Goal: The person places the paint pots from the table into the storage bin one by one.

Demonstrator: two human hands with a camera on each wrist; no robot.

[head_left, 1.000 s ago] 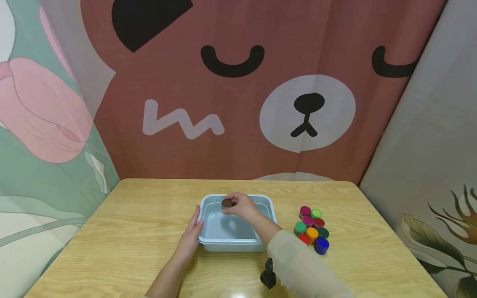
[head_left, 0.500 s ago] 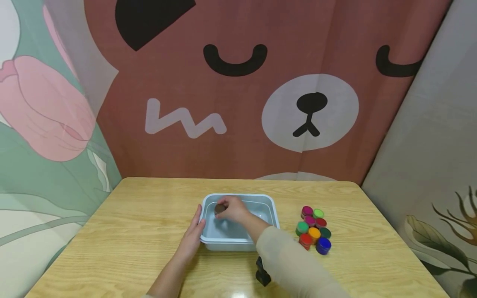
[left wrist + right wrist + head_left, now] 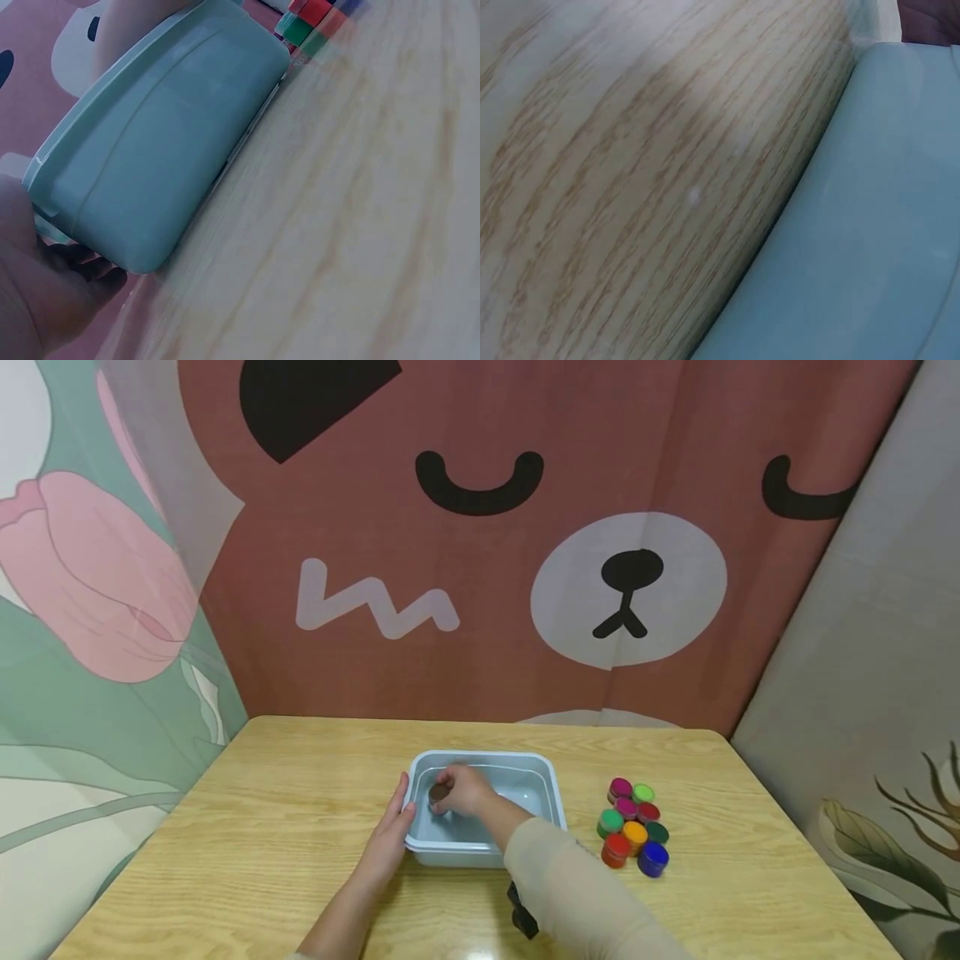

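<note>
A pale blue plastic basin (image 3: pixel 487 858) stands on the table. My right hand (image 3: pixel 467 789) reaches inside it and pinches a small brown-topped paint jar (image 3: pixel 439 794) low down near the left wall; whether the jar touches the floor of the basin is hard to tell. My left hand (image 3: pixel 387 839) grips the basin's left side, thumb at the rim and fingers along the outer wall. In the left wrist view, the fingers of that left hand (image 3: pixel 56 289) bend against the basin's end. The right wrist view shows the basin's outer wall (image 3: pixel 870 225), but not the jar.
Right of the basin, several small paint jars (image 3: pixel 633 833) stand clustered, in pink, red, green, orange and blue. A black device (image 3: pixel 522 912) sits by the right sleeve. The wooden table (image 3: pixel 300 793) meets a printed bear curtain (image 3: pixel 360 685) at the back.
My right hand has carried the brown-topped jar left and lower into the basin. The left hand keeps its hold on the basin's side. The head view has shifted slightly.
</note>
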